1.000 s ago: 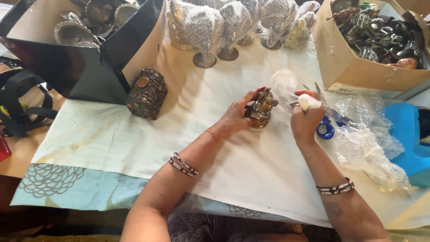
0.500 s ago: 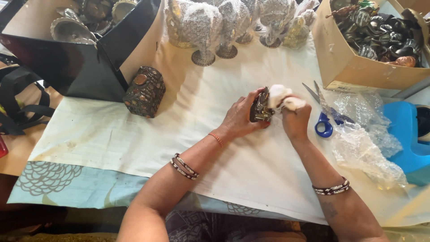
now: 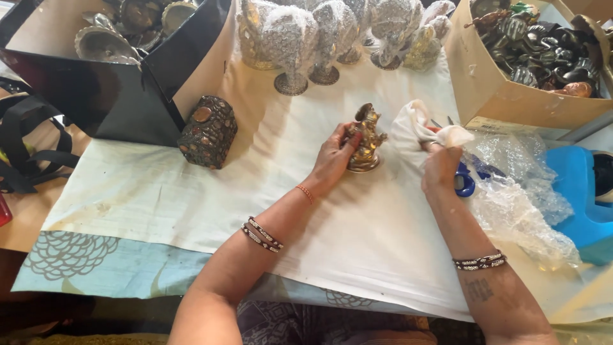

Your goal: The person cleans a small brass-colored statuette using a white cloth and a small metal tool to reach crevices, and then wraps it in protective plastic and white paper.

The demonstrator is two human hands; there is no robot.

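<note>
While left hand (image 3: 335,156) grips small brass figurine (image 3: 366,140) upright on cream cloth (image 3: 319,211), right hand (image 3: 442,167), right of figurine, pinches white rag (image 3: 418,128); polishing seemingly midway; wrapped goblets (image 3: 290,45) behind figurine.

The scissors (image 3: 465,182) lie mostly hidden behind the right hand (image 3: 440,167) and its white cloth (image 3: 421,131), only a blue handle showing, while the picture's top edge cuts off the silver goblets (image 3: 290,45) and its right edge the blue plastic container (image 3: 584,191).
</note>
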